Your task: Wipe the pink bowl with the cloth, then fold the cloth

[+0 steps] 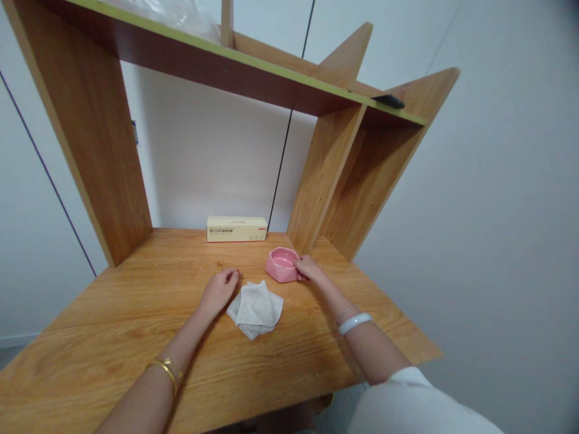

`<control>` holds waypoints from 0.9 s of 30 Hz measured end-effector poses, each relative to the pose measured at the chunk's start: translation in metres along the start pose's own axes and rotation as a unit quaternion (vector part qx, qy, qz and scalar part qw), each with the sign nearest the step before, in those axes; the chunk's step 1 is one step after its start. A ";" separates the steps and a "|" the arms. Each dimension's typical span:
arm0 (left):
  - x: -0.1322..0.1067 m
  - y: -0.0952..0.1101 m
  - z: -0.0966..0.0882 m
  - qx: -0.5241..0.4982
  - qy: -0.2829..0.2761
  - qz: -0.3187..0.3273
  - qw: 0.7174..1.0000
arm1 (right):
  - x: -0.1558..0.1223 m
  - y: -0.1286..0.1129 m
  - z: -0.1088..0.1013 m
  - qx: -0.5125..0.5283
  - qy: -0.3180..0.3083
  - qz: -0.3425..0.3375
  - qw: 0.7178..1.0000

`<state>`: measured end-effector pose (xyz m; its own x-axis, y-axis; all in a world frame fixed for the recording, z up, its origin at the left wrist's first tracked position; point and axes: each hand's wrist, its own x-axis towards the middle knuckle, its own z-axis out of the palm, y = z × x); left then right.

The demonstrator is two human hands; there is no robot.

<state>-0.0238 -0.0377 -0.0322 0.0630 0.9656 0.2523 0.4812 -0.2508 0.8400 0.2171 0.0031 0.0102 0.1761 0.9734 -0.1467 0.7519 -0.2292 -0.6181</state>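
Observation:
A small pink bowl-like dish (pixel 280 265) stands on the wooden desk (pixel 136 325), and my right hand (pixel 308 269) grips its right rim with curled fingers. My left hand (pixel 220 290) rests on the desk with fingers loosely curled, holding nothing. Its fingertips lie just left of a folded white cloth (pixel 256 307), which lies flat in front of the pink dish.
A long cream box (pixel 236 229) lies at the back of the desk against the wall. Wooden side panels (pixel 94 138) rise on both sides, with a shelf (pixel 217 60) overhead. A dark object (pixel 389 100) sits on the shelf's right end. The desk's right edge drops off near my right forearm.

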 end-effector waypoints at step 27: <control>0.000 -0.003 -0.002 0.093 -0.026 -0.003 0.995 | -0.143 -0.040 0.060 -0.208 0.084 -0.284 0.932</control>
<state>-0.0269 -0.0374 -0.0343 0.1023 0.9706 0.2180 0.6346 -0.2325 0.7371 0.1233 -0.1265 0.0093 -0.2551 0.9317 0.2587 0.9291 0.3103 -0.2014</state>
